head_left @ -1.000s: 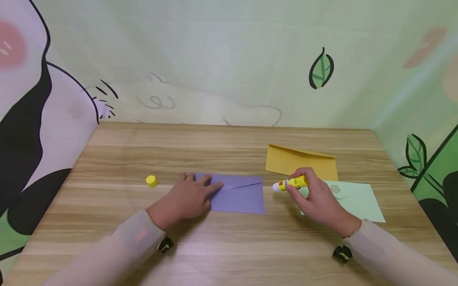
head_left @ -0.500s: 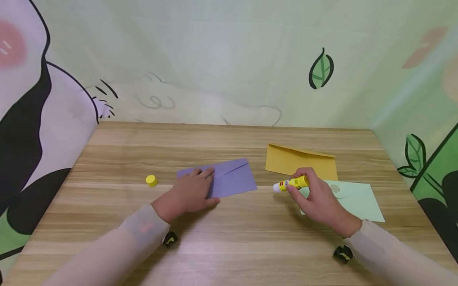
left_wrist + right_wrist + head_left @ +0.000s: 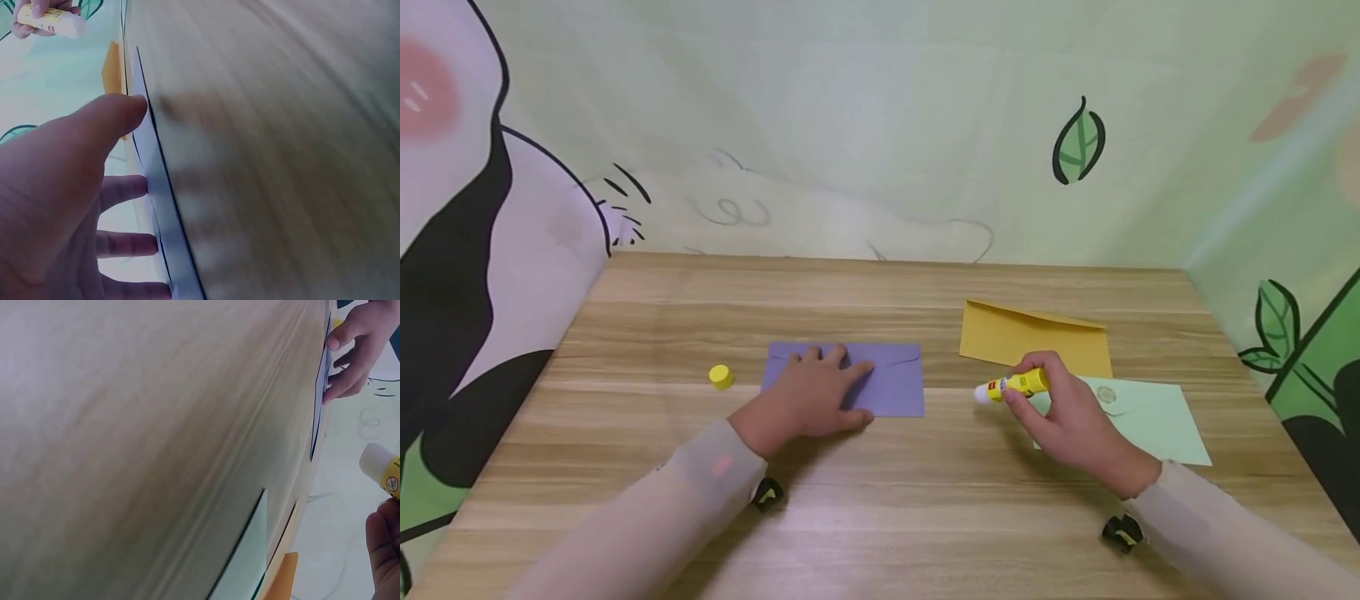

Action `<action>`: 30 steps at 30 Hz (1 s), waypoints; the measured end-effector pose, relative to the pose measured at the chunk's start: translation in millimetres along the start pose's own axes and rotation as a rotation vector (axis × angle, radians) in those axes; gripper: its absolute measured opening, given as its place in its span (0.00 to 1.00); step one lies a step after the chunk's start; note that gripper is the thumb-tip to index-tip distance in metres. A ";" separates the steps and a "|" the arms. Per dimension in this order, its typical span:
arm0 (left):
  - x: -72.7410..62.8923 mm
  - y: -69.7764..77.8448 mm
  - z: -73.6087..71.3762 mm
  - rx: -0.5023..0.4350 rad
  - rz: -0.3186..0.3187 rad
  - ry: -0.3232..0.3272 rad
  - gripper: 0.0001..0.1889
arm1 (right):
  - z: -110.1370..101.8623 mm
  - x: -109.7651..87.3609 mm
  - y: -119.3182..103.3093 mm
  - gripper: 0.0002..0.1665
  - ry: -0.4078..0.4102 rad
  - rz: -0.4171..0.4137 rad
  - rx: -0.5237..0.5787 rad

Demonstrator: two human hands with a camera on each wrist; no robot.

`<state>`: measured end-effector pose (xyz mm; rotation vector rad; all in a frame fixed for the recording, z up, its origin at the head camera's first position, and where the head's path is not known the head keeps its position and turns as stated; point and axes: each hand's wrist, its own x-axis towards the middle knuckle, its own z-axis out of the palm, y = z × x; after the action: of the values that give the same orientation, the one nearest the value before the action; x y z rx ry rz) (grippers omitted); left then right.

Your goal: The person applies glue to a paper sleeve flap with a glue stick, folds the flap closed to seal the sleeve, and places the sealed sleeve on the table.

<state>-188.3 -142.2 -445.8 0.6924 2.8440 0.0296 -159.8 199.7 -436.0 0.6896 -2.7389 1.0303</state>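
A purple envelope (image 3: 895, 392) lies flat on the table, its flap folded over at the far side. My left hand (image 3: 812, 392) rests on it with spread fingers; in the left wrist view the fingertips (image 3: 128, 244) touch the paper. My right hand (image 3: 1075, 421) grips an uncapped yellow glue stick (image 3: 1015, 386) above the table, its white end pointing left. Beneath that hand lies a mint green envelope (image 3: 1157, 425) with a round seal, partly hidden. Behind it is a yellow-orange envelope (image 3: 1030, 333), its flap slightly raised.
The glue stick's yellow cap (image 3: 721, 377) stands on the wooden table (image 3: 880, 517), left of the left hand. A wall with painted leaves and an animal figure (image 3: 880, 150) rises behind the table's far edge.
My left hand has slid the purple envelope to the left and away from me. It tilted midway and now lies square again. The right hand has kept its place with the glue stick.
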 end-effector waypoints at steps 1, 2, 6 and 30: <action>1.4 -0.1 0.4 0.000 -0.006 -0.001 0.39 | 0.0 0.0 0.2 0.22 -0.001 0.002 0.000; 2.6 0.1 0.4 -0.002 -0.013 -0.004 0.39 | 0.0 0.0 0.2 0.22 0.000 0.003 0.000; 10.0 2.5 0.4 -0.035 0.022 0.023 0.36 | 0.8 0.4 -0.4 0.22 0.001 0.003 0.005; 35.0 24.8 -3.8 -0.036 0.025 0.054 0.42 | 4.5 -1.7 -6.3 0.21 0.023 -0.060 0.003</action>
<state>-208.2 -104.0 -447.5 0.7304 2.8787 0.1055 -155.3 193.2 -436.2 0.7510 -2.6798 1.0229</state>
